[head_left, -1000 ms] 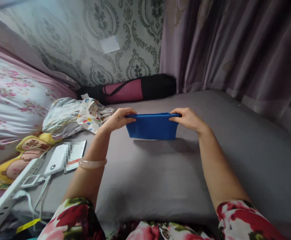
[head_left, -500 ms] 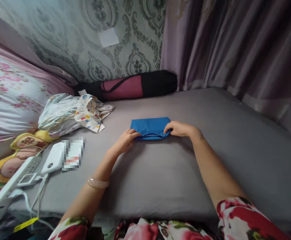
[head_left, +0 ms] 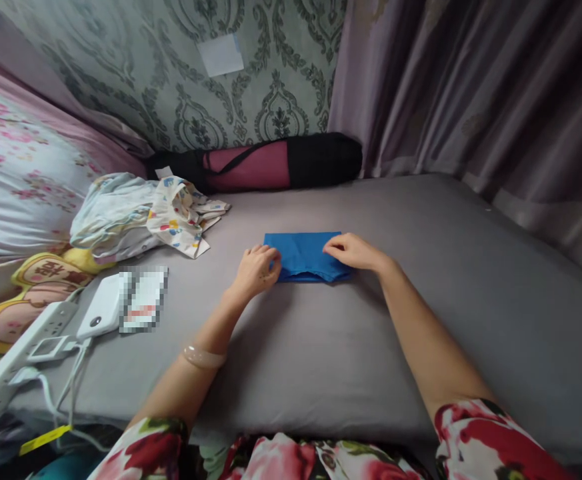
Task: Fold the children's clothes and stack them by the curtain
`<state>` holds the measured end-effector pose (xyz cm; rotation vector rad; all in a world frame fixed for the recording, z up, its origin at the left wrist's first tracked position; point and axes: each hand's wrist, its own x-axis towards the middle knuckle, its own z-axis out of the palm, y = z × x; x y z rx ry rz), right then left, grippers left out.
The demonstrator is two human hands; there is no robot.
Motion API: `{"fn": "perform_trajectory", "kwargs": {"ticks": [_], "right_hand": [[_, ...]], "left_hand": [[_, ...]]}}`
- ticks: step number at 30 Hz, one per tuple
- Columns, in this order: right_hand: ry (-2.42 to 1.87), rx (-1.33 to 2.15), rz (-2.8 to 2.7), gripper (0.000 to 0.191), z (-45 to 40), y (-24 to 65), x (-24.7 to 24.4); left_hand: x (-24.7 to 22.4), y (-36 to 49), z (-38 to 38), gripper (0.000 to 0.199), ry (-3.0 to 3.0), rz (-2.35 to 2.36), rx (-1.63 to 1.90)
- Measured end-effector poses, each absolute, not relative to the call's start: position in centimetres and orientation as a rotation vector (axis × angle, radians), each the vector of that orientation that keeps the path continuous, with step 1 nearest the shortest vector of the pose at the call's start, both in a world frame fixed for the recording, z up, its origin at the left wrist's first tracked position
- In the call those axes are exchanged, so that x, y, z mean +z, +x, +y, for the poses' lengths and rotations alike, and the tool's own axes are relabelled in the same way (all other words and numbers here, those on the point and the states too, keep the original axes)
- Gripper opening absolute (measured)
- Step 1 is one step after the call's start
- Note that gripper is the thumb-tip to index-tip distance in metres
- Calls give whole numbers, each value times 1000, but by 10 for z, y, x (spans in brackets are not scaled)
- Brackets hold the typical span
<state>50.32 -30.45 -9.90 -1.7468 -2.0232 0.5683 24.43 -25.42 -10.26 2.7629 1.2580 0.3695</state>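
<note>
A folded piece of blue cloth point(head_left: 303, 253) lies on the grey bed sheet point(head_left: 315, 353). Along its near side the layers gape slightly. My left hand point(head_left: 259, 268) is at the cloth's left edge, fingers curled and closed on it; the fingertips are partly hidden. Over the right part of the cloth is my right hand point(head_left: 355, 252), its thumb and fingers bent toward each other, with no lifted fabric visible between them. Its fingertips are close to the cloth's top surface; contact is unclear.
Crumpled patterned clothes point(head_left: 175, 213) lie at the left. A dark red and black long bag point(head_left: 251, 165) rests along the wall. Nearer left are a white power strip point(head_left: 25, 357), cables, a white device point(head_left: 101, 310), a pixelated packet point(head_left: 145, 300) and a yellow cushion point(head_left: 21, 313).
My right hand has let go of the cloth's near right corner and moved slightly up. My left hand has curled more at the left edge. The near layer now lies flatter. The view has shifted slightly.
</note>
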Motion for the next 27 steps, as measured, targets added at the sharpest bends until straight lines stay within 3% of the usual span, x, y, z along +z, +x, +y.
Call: {"fn": "perform_trajectory", "kwargs": {"ticks": [3,8,17,27], "right_hand": [[-1827,182,-1886,45,-296,474,-114],[-1980,-35,-2023,56,-295,439,-137],[-2106,60,-2162,54,-296,437,-150],[-2057,184,-2177,52,-290,445,-146]], "left_hand": [[-111,266,-251,33,2710,1348,545],[-136,292,-243,49,2762,1339,464],[-160,290,-242,58,2788,1370,199],[-140,296,-237,48,2714,1344,144]]}}
